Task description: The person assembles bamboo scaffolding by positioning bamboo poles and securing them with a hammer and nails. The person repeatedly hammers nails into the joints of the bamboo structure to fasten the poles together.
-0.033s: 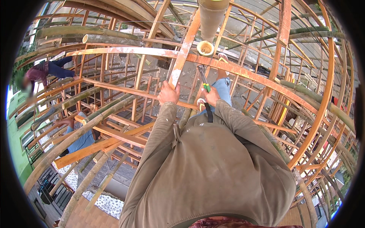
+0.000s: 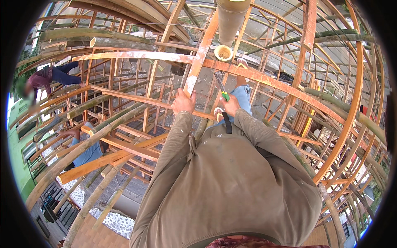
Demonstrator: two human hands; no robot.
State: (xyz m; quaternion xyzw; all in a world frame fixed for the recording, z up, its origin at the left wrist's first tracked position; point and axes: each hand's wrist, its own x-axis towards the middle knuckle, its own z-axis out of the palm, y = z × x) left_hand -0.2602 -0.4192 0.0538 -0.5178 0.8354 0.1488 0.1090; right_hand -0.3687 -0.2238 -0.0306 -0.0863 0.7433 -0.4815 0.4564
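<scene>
The lower end of a wooden beam (image 2: pixel 203 47) is gripped by the fingers of the left hand (image 2: pixel 183 102). A green-handled tool (image 2: pixel 224 95) is clasped in the fingers of the right hand (image 2: pixel 233 105), its metal head pointed toward a crossing plank (image 2: pixel 264 77).

Green wall (image 2: pixel 18 167), brown tiled floor (image 2: pixel 92 234)

Pretty much one big timber-and-bamboo scaffold (image 2: pixel 136 98) here. Left of the left hand (image 2: pixel 183 101) and farther out, a bamboo pole (image 2: pixel 124 43) lies across it; also left but closer in, two crossed planks (image 2: pixel 91 166).
</scene>
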